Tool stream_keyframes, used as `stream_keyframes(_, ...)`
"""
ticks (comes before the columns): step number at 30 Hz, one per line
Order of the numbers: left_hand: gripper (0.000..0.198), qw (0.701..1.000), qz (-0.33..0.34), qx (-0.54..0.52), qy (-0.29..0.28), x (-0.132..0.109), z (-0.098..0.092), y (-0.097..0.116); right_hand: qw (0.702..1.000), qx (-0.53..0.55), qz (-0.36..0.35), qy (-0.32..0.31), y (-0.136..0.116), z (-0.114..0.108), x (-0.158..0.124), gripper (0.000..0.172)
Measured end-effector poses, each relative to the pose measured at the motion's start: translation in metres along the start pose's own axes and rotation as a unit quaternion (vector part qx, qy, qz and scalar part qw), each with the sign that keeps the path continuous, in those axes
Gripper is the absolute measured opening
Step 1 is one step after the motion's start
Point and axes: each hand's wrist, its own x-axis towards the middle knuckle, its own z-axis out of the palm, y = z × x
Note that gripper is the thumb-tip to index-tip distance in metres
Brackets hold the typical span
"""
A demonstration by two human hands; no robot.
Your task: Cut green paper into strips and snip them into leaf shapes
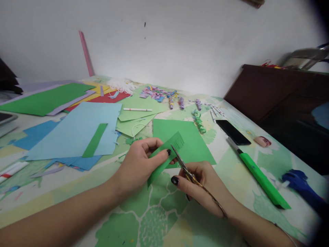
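Note:
My left hand (144, 159) pinches a strip of green paper (160, 166) between thumb and fingers, above the table. Fine parallel cuts fringe the strip's upper end. In my right hand (203, 185) is a pair of scissors (189, 174), its blade tips at the strip's edge just right of my left thumb. Whether the blades are fully closed is hard to make out. Under and behind both hands lies a larger green sheet (185, 137). Another green strip (95, 140) rests on a light blue sheet (74, 130) to the left.
Right of my hands lie a green utility knife (259, 175), a black phone (232, 132) and a blue object (304, 185). Curled paper pieces, including a green one (199, 122), sit behind. Coloured sheets (51, 97) and white string (122, 85) cover the back left, before the wall.

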Motion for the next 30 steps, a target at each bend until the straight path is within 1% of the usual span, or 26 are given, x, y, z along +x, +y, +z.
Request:
stream_keyframes(5, 0.010, 1.000, -0.005, -0.023, -0.009, 0.0006, 0.0005, -0.0002, 1.000, -0.012, 0.000, 0.000, -0.0003, 0.0000, 0.0006, 0.030)
stream_keyframes(10, 0.009, 1.000, 0.000, -0.016, -0.003, -0.0001, 0.0009, -0.0001, 1.000, -0.015, 0.005, 0.003, -0.0008, 0.0006, 0.0005, 0.029)
stream_keyframes(17, 0.011, 1.000, -0.012, -0.020, -0.006, -0.0008, 0.0014, 0.0003, 0.999, -0.031, -0.008, 0.010, 0.0002, 0.0014, 0.0011, 0.037)
stream_keyframes(24, 0.011, 1.000, -0.018, -0.015, -0.006, -0.0007, 0.0008, 0.0009, 0.998, -0.056, -0.014, 0.021, 0.0039, 0.0036, 0.0042, 0.040)
stream_keyframes(30, 0.013, 1.000, -0.019, -0.013, -0.011, -0.0002, 0.0008, 0.0014, 0.997, -0.072, -0.009, 0.026, 0.0024, 0.0033, 0.0039, 0.039)
